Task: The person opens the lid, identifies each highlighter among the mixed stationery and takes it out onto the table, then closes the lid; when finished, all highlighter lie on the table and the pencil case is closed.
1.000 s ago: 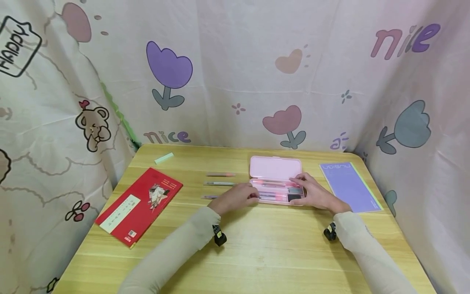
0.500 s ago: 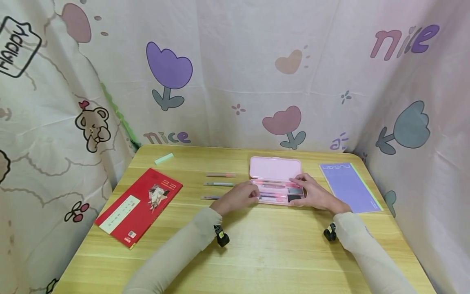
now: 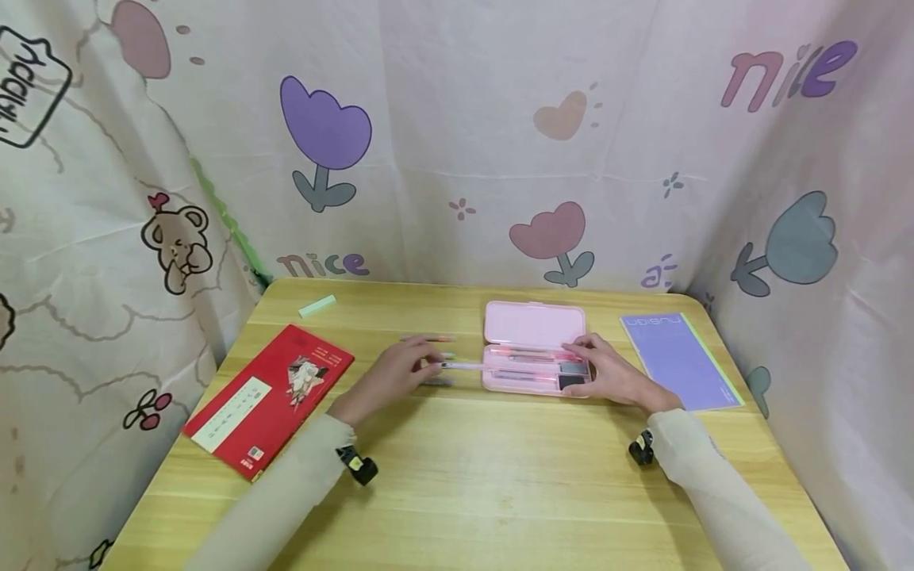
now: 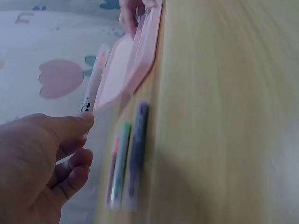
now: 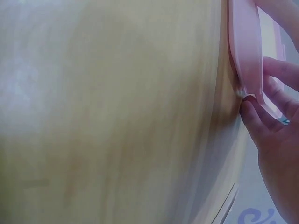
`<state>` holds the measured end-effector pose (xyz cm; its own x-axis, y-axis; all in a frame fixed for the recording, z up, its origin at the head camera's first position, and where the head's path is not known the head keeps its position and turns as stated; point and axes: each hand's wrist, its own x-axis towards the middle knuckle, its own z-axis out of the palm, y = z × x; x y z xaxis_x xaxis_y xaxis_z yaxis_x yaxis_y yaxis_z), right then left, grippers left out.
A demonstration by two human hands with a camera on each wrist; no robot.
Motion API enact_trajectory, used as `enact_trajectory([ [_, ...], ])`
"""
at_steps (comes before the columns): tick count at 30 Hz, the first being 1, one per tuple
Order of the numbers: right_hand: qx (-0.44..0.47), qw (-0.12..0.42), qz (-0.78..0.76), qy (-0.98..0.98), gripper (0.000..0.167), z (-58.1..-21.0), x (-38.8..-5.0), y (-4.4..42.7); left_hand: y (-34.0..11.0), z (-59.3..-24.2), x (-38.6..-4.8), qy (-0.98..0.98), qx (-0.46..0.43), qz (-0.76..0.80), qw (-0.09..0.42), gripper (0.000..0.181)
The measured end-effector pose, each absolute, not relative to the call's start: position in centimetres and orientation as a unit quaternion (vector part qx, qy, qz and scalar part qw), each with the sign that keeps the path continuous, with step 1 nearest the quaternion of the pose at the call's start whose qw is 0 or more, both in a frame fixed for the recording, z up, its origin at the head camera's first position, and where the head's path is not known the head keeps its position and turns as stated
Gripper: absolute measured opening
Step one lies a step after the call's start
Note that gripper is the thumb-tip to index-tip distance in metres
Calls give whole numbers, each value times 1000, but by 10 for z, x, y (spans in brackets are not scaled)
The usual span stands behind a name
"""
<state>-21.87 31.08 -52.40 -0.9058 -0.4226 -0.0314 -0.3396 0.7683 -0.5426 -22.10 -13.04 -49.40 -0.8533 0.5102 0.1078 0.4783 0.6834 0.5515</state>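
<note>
My left hand (image 3: 388, 376) pinches a white pen (image 4: 95, 84) between thumb and fingers, above the table and left of the pencil case. Black spots and a pinkish end show on the pen. The pink pencil case (image 3: 534, 325) lies with its lid tipped back, and several pens and two dark blocks are inside. At its right end my right hand (image 3: 616, 376) holds the case, thumb on one side and fingers on the other. Under and beside my left hand are a dark pen (image 4: 136, 154), a green-tipped pen (image 4: 122, 161) and a reddish pen (image 4: 113, 170), partly hidden in the head view.
A red book (image 3: 271, 396) lies on the left of the wooden table (image 3: 500, 492), with a pale green strip (image 3: 317, 306) behind it. On the right is a purple notebook (image 3: 678, 361). A printed curtain (image 3: 443, 143) hangs around the back and sides.
My left hand has drawn the white pen out of the case and moved left with it, over the pens on the table. My right hand stays at the case.
</note>
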Motion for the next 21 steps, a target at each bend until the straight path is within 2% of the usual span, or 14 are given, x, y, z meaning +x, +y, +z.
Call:
enact_trajectory([
  [3,-202,75,-274,937,98,-523,-219,311,-159,-497,-213,919,256,299,22,14],
  [9,-206,72,-277,936,97,-522,-219,311,-194,-511,-195,919,241,309,48,11],
  [15,-205,74,-281,935,97,-523,-219,311,-206,-523,-190,927,238,279,83,8],
  [21,-203,74,-279,936,98,-523,-219,311,-208,-526,-190,921,254,282,83,10],
])
